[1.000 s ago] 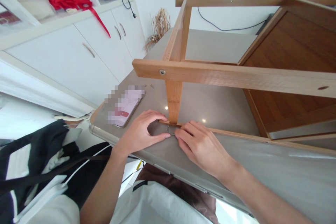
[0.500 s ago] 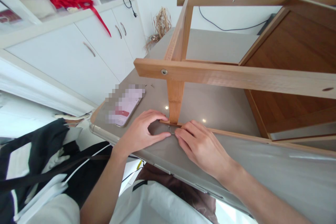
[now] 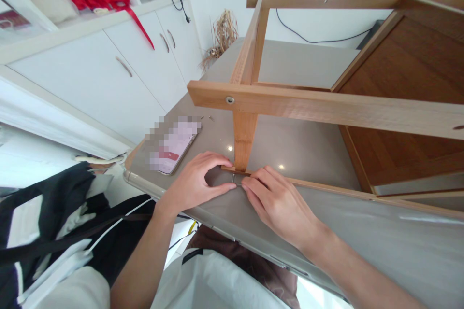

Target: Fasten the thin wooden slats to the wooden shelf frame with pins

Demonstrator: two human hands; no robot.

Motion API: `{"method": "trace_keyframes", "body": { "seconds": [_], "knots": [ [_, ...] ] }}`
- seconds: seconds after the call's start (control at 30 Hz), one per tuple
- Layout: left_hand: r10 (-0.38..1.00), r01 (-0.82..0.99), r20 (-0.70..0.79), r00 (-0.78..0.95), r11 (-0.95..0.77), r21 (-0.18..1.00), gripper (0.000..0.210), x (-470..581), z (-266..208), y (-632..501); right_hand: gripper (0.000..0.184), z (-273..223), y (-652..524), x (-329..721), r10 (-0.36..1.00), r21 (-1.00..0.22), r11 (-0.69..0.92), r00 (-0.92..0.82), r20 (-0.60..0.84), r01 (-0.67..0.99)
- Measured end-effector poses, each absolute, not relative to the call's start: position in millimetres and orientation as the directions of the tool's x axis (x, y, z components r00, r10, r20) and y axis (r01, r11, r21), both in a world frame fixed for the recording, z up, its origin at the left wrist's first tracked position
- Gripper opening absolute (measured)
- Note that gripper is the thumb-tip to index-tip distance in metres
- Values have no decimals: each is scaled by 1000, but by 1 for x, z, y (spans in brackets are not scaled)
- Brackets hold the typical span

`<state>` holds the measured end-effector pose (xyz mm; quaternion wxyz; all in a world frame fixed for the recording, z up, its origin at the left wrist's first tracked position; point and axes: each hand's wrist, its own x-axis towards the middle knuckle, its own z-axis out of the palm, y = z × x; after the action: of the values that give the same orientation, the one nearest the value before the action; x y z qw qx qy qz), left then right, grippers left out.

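A wooden frame (image 3: 290, 105) lies on the grey table, its upper rail showing a metal bolt head (image 3: 229, 100). At its lower rail (image 3: 326, 189), below the crosspiece (image 3: 244, 142), a thin L-shaped metal hex key (image 3: 234, 178) meets the wood's near side. My left hand (image 3: 195, 181) curves around this corner, index fingertip on the rail's end and thumb pressed at the bend of the key. Close by, my right hand (image 3: 273, 200) is closed in a pinch on the key's other arm. The fingers partly hide the key and the bolt hole.
A phone (image 3: 177, 147) lies left of the hands, with small metal pieces (image 3: 210, 118) behind it. The table's rounded edge (image 3: 145, 188) runs in front. A brown panel (image 3: 416, 87) is joined to the frame at right. White cabinets (image 3: 90, 67) stand at left, and dark cloth (image 3: 47, 212) lies below.
The view has shifted very slightly, so the frame and wall appear a little further right. Both hands and the hex key keep nearly the same position.
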<state>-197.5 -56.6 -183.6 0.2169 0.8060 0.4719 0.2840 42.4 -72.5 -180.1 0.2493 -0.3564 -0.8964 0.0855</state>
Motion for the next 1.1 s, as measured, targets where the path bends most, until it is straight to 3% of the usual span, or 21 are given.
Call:
{"method": "trace_keyframes", "body": {
  "seconds": [1.1],
  "knots": [
    [891, 632, 242, 385, -446, 634, 34, -198, -185, -55, 13, -182, -74, 37, 667, -323, 740, -577, 471, 590]
  ]
}}
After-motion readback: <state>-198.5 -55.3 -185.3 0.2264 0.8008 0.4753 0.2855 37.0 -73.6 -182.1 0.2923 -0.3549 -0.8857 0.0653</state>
